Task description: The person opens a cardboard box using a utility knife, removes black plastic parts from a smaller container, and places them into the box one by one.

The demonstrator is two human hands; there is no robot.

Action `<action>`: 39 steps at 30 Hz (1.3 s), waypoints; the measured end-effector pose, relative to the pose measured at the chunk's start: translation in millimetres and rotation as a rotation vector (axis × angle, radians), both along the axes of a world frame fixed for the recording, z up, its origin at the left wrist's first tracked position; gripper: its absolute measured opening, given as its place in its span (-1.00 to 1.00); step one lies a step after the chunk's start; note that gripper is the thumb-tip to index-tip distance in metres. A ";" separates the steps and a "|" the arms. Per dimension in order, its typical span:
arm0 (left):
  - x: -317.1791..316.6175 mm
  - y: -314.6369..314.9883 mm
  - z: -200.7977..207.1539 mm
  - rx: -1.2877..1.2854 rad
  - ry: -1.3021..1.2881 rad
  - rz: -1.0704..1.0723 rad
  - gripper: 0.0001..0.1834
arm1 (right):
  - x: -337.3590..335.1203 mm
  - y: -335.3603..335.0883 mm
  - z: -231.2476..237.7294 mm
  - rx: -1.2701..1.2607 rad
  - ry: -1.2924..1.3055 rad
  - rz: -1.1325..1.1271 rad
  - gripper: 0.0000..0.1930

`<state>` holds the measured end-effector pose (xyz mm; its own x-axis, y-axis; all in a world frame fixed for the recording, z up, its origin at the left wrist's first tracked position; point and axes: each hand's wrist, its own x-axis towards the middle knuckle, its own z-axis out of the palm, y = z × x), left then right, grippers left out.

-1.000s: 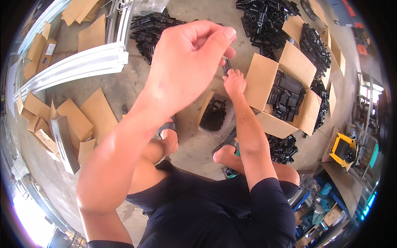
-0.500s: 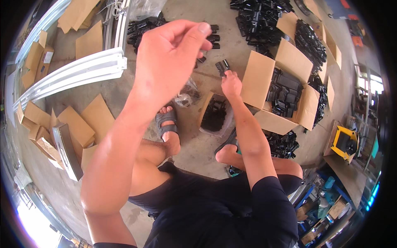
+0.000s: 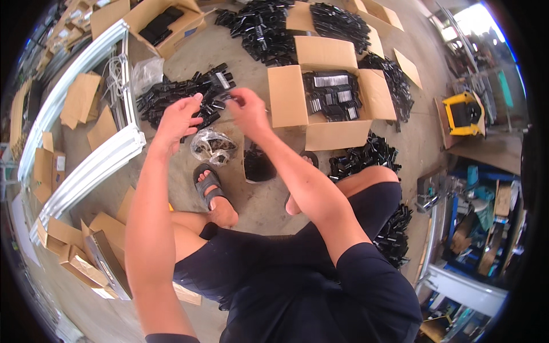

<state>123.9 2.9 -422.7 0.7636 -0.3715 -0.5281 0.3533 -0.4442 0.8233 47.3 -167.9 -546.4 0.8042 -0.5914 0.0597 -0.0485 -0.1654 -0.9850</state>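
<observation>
My left hand (image 3: 180,121) is raised over the near side of a heap of black parts (image 3: 189,91). Its fingers are curved but apart, with nothing visible in them. To its right, my right hand (image 3: 249,112) is pinched on a small black part at the heap's right edge. That part's shape is mostly hidden by the fingers. Below the hands lie a clear plastic bag (image 3: 213,146) with dark bits inside and a small open carton (image 3: 258,163) of small black pieces, partly covered by my right forearm.
A large open carton (image 3: 289,97) of stacked black parts stands to the right. More black heaps (image 3: 257,31) lie behind and beside it. White metal rails (image 3: 94,166) and flattened cardboard (image 3: 80,100) are on the left. A yellow-framed item (image 3: 462,114) stands far right.
My right hand has moved left from beside the large carton to the heap of black parts. My left hand has lowered and moved left. The view has shifted right.
</observation>
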 end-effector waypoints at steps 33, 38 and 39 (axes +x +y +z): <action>-41.6 -18.4 -68.6 -0.554 0.139 0.219 -0.68 | -44.2 -41.1 -6.6 0.142 0.355 0.323 -0.62; -36.9 -36.6 -65.6 -0.656 0.148 0.082 -0.70 | -66.0 -27.0 83.0 0.295 0.390 0.462 -0.63; -39.5 -37.7 -63.1 -0.654 0.142 0.079 -0.71 | -68.6 -26.6 81.6 0.322 0.382 0.427 -0.63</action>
<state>84.4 -34.8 -485.9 0.7412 -0.5949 -0.3110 0.4893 0.1617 0.8570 -21.3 -194.5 -464.8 0.9016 -0.1557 -0.4035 -0.4004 0.0526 -0.9148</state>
